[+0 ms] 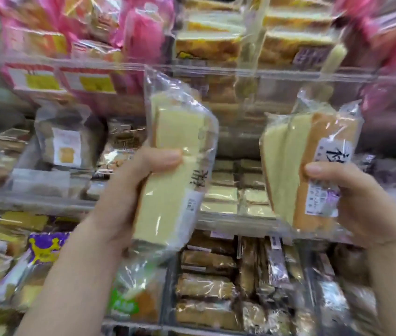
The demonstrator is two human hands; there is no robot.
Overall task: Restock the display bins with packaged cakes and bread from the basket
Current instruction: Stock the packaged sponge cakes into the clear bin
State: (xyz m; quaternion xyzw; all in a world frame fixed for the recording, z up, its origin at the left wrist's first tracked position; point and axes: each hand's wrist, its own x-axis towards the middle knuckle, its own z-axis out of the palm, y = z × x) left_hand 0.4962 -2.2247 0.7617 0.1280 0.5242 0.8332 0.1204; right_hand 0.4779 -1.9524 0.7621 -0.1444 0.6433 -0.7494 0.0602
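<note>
A: what's each hand got?
B: left hand (129,190) wrapped round one cake pack (180,161), right hand (352,202) gripping another cake pack (313,170). Two total, bins (216,71) just behind them.

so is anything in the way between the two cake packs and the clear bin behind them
Nothing visible blocks them. The left hand and the right hand each hold a cake pack up before the clear bin, whose front wall they must clear.
</note>
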